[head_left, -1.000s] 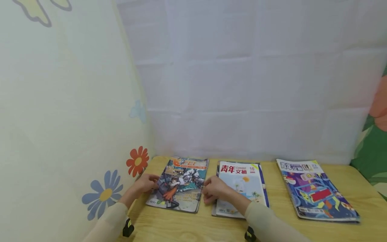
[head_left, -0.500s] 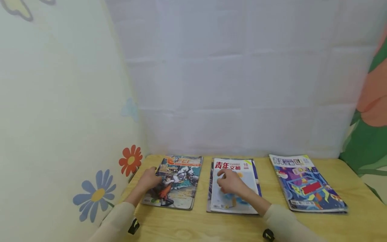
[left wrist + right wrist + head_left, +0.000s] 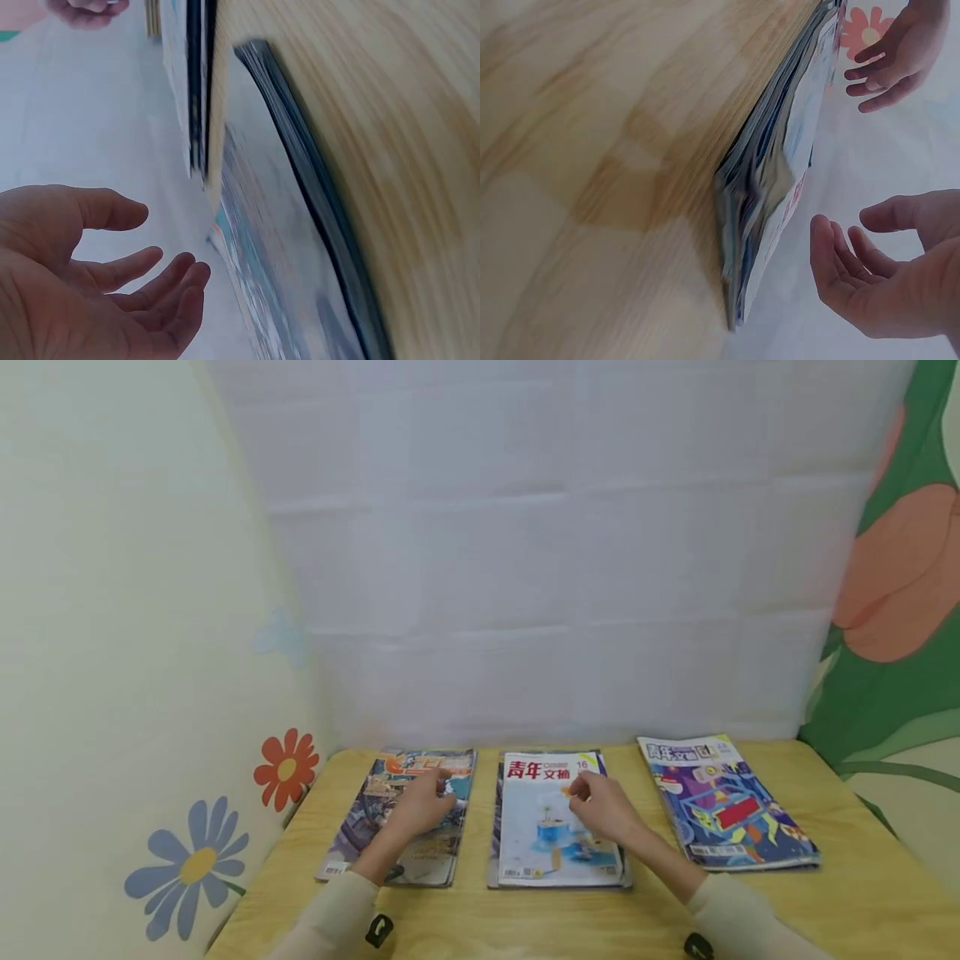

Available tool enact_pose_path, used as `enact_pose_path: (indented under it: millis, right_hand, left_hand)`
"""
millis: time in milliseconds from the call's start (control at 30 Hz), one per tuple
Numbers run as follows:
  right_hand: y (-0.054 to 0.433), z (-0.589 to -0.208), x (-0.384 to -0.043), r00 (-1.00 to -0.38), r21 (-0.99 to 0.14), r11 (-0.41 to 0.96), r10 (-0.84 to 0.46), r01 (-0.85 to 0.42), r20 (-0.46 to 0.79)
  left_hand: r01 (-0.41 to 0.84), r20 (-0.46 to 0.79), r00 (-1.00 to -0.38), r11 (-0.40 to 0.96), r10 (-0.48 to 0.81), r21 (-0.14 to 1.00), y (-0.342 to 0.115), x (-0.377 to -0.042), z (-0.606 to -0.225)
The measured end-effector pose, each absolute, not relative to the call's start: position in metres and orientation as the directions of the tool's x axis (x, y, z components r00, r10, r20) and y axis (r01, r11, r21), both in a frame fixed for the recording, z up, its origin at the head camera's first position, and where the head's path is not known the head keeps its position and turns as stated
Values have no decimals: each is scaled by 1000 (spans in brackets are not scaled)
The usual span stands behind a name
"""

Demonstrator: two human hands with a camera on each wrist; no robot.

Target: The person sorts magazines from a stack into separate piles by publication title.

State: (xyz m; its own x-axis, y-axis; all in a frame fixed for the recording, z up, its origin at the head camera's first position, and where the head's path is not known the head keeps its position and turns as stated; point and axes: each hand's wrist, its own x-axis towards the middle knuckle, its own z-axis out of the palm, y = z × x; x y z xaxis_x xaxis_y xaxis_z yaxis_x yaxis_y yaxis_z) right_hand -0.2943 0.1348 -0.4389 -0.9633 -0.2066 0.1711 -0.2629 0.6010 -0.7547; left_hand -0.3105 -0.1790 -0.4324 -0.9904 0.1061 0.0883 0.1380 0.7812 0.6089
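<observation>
My left hand [image 3: 422, 803] hovers above the left magazine stack [image 3: 431, 860], whose top cover carries orange lettering and dark artwork. In the left wrist view its fingers [image 3: 169, 296] are loosely bent, apart from the thumb, with nothing between them. Over the right side of the middle magazine stack [image 3: 525, 822], topped by a white and pale blue cover with red characters, is my right hand [image 3: 603, 806]. The right wrist view shows that hand's fingers [image 3: 840, 259] relaxed, holding nothing and clear of the pages' edges [image 3: 761, 172].
A third magazine stack [image 3: 731, 814] with a purple-blue cover lies to the right, slightly turned. All three rest on a wooden table [image 3: 480, 927]. A white cloth [image 3: 487, 568] hangs behind, and a flower-printed wall covering [image 3: 150, 652] stands at the left.
The left hand has left the left stack's outer edge and moved right, over its cover. The right hand has lifted from between the stacks and moved right. The head view has turned rightward.
</observation>
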Motion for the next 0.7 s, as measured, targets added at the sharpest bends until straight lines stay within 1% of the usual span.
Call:
enact_pose_path:
  millis: [133, 300, 467, 600, 700]
  right_hand:
    - [150, -445, -298, -970, -749, 618, -161, -242, 180]
    - [169, -455, -302, -976, -734, 644, -112, -214, 186]
    - [181, -461, -307, -992, -703, 700, -83, -129, 100]
    - [183, -464, -310, -996, -688, 722, -88, -78, 21]
    - [183, -463, -311, -995, -678, 732, -98, -65, -10]
  left_hand:
    - [163, 84, -986, 742, 143, 650, -161, -315, -437]
    - [146, 20, -981, 672, 192, 726, -144, -320, -446]
    - [91, -52, -976, 608, 213, 789, -129, -323, -450]
    - [40, -110, -973, 622, 201, 782, -121, -324, -452]
    - [12, -145, -970, 639, 194, 769, -117, -326, -455]
